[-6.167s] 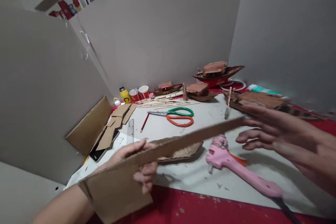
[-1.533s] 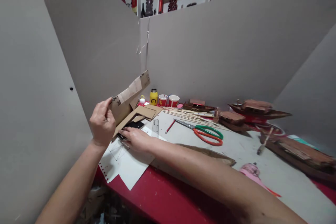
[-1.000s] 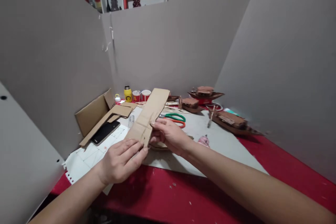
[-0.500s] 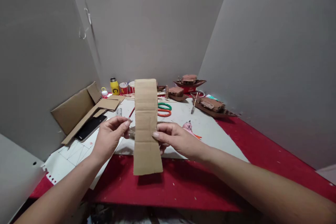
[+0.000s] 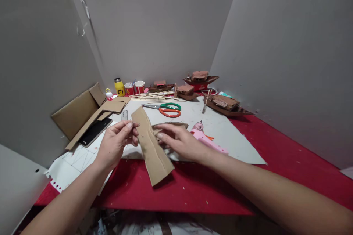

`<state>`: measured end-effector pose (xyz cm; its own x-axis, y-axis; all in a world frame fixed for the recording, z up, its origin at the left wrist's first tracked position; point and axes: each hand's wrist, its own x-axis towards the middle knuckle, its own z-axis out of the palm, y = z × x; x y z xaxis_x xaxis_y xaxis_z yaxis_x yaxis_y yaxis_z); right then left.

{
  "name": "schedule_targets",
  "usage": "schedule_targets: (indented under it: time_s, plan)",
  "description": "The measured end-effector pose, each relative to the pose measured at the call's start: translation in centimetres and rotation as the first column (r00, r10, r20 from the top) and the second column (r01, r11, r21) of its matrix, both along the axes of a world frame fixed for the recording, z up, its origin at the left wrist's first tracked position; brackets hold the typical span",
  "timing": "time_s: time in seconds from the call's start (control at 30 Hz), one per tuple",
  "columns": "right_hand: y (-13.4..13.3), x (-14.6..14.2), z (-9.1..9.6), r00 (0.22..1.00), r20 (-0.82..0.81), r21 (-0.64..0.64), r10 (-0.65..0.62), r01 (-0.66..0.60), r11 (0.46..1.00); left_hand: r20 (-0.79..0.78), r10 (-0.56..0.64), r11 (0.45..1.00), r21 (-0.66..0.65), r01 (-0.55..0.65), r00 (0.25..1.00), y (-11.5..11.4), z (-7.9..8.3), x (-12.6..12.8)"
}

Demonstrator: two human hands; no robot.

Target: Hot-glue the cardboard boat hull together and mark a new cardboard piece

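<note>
A long strip of brown cardboard (image 5: pixel 150 143) hangs tilted in front of me, its lower end over the red cloth. A lengthwise crease or torn line runs along its face. My left hand (image 5: pixel 117 141) is closed in a pinch at the strip's left edge. At the opposite edge, the thumb and forefinger of my right hand (image 5: pixel 180 141) meet the cardboard; its other fingers are partly hidden. Behind the right hand lies another brown piece (image 5: pixel 179 123). Scissors with green and orange handles (image 5: pixel 170 113) rest beyond the strip, and a pink glue gun (image 5: pixel 206 139) lies to the right.
White paper (image 5: pixel 237 143) covers part of the red cloth (image 5: pixel 209 191). Cardboard pieces (image 5: pixel 75 114) and a phone (image 5: pixel 95 132) are at left. Thin sticks (image 5: pixel 154 97), red cups (image 5: pixel 139 87), a yellow bottle (image 5: pixel 119 87) and several model boats (image 5: pixel 224 106) line the back.
The upright strip has tilted, its top now leaning left and lower, showing its creased face. My right hand has shifted along its right edge. The scissors and cups have come into fuller view.
</note>
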<state>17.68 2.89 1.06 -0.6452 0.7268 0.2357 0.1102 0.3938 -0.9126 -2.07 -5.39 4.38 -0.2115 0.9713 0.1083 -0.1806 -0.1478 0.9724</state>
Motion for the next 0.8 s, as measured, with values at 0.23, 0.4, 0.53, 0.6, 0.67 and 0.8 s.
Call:
schedule_targets:
  time_s: [0.23,0.4,0.53,0.6,0.67,0.8]
  plan:
    - [-2.0,0.7,1.2,0.974,-0.227,0.134,-0.006,0.038,0.99,0.102,-0.267,0.952,-0.125,0.279,0.958,-0.7,-0.6,2.4]
    - [-2.1,1.1,1.3,0.967,-0.256,0.16,0.007,0.035,0.986,0.19,-0.302,0.932,-0.145,0.331,0.934,-1.2,-1.1,3.8]
    - [-2.3,1.6,1.4,0.985,-0.168,0.315,0.047,0.009,0.949,0.297,-0.274,0.931,-0.157,0.33,0.915,-1.2,-1.1,4.1]
    - [-2.6,1.8,1.3,0.982,-0.163,0.498,0.09,0.003,0.867,0.356,-0.229,0.943,-0.151,0.297,0.906,-1.1,-0.8,3.9]
    - [-2.7,2.0,1.1,0.97,-0.2,0.617,0.141,0.013,0.787,0.393,-0.177,0.961,-0.131,0.245,0.902,-0.9,-0.5,3.5]
    - [-2.5,1.9,0.6,0.949,-0.297,0.634,0.101,0.117,0.764,0.392,-0.156,0.97,-0.112,0.215,0.907,-0.9,-0.1,3.4]
